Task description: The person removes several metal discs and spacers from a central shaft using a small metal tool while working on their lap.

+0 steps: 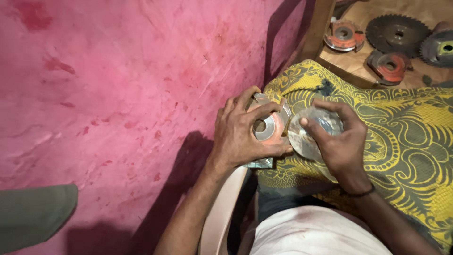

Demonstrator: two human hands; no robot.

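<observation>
Left hand (240,134) fingers clamped around round orange-and-steel cutter head (266,126) | right hand (337,141) fingers closed on crumpled clear plastic wrap (311,130), touching cutter | step: apparently unwrapping | next: steady grip, wrap peeled clear.

Left hand (240,134) grips orange cutter head (266,126); right hand (337,139) holds clear plastic wrap (311,134) beside it.

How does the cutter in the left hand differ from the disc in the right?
The cutter in the left hand is orange with a metal hub and visible centre hole; the disc in the right hand is plain shiny metal, flatter, centre hidden. Both are round, held over the yellow cloth.
</observation>
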